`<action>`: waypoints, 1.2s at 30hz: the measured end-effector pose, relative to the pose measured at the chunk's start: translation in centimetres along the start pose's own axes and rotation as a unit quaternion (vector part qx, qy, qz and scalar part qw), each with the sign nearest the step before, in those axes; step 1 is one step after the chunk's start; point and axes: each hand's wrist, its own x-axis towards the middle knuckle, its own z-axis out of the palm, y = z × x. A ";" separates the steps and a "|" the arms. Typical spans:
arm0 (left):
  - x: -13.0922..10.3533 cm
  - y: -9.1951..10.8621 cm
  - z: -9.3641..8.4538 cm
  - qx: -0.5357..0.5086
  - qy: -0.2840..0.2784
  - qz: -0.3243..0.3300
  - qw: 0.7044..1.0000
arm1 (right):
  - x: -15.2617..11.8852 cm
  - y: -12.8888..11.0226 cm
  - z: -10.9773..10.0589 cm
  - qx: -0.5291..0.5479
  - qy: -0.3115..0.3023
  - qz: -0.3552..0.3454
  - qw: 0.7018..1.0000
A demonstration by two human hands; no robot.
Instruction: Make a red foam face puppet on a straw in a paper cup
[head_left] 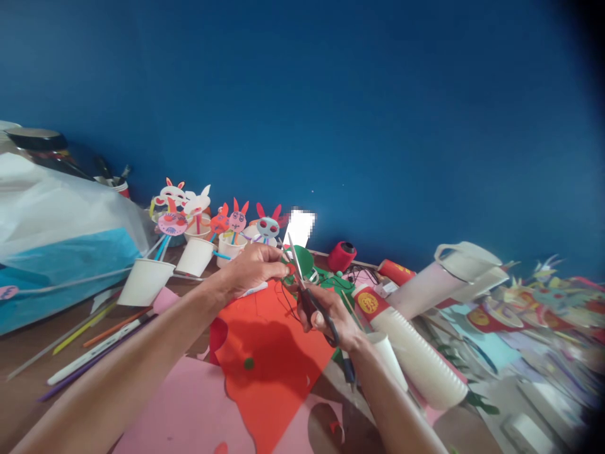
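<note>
A pair of scissors [298, 263] with dark handles is gripped in my right hand [336, 310]; its blades point up and away from me and stand slightly apart. My left hand [250, 270] pinches a small piece of red paper [290, 270] right beside the blades. Fingers and blades hide most of that piece, so its shape is unclear. Below both hands lies a large orange-red sheet of paper [274, 353] with cut edges and a small green scrap [248, 363] on it. A pink sheet [184, 403] with a cut-out opening lies partly under it.
Paper animal faces on straws [172, 221] stand in white cups [145, 282] at the back left. Pens [101, 350] lie on the left near a plastic bag [61, 208]. To the right are stacked paper cups [416, 353], a pitcher [430, 284] and a red cylinder [341, 256].
</note>
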 end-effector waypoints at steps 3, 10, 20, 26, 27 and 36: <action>0.0 0.1 0.0 -0.012 -0.006 -0.006 1.000 | 0.0 -0.1 0.1 0.008 0.004 -0.002 1.000; 0.1 -0.2 -0.1 -0.009 -0.015 -0.012 1.000 | -0.1 0.0 -0.1 -0.010 0.018 0.017 1.000; 0.1 -0.1 0.0 0.017 -0.010 -0.013 1.000 | -0.1 0.1 -0.6 -0.040 -0.025 0.011 0.999; 0.3 -0.1 -1.8 0.013 0.013 0.010 1.000 | -1.3 -2.3 -3.2 -0.101 -0.137 0.068 0.983; 0.2 0.0 -2.3 0.010 0.018 0.015 1.000 | -1.7 -2.6 -3.9 -0.102 -0.151 0.092 0.979; -0.3 0.0 -1.1 0.077 -0.094 -0.009 0.992 | -0.8 -2.7 -3.7 0.060 0.204 -0.044 0.976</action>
